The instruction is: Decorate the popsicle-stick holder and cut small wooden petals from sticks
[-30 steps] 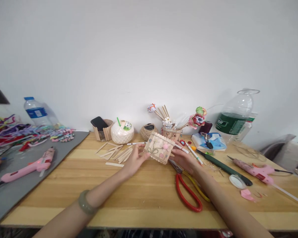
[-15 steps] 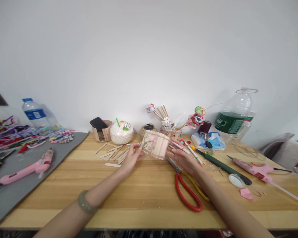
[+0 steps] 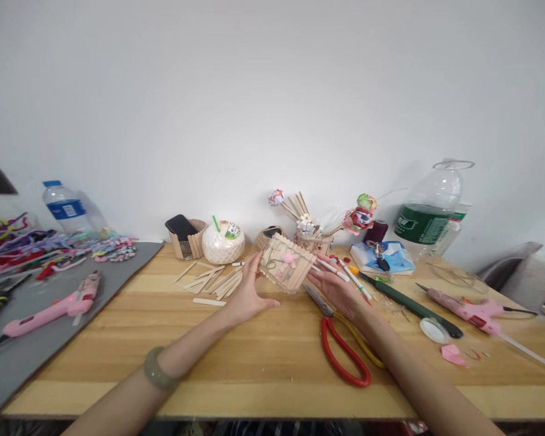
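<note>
A small popsicle-stick box (image 3: 285, 266), trimmed with twine and a pink pompom, is tilted in the air above the table. My right hand (image 3: 336, 290) grips its right end, the fingers partly hidden. White pens (image 3: 333, 268) show at that end; whether they sit inside the box I cannot tell. My left hand (image 3: 247, 293) is open at the left side, fingertips against or close to the box's edge and thumb stretched away from it. Red-and-yellow-handled scissors (image 3: 345, 357) lie below the right hand. Loose popsicle sticks (image 3: 209, 281) are scattered left of the left hand.
Along the wall stand a stick holder with a phone (image 3: 184, 236), a wrapped coconut (image 3: 223, 243), and a decorated holder (image 3: 315, 243). Pink glue guns lie left (image 3: 57, 309) and right (image 3: 467, 310), near a green-handled knife (image 3: 413, 306) and a large bottle (image 3: 429, 212).
My left hand has let its thumb come off the box and spread, its fingers moving up along the left edge. The box has turned and tilted slightly in my right hand.
</note>
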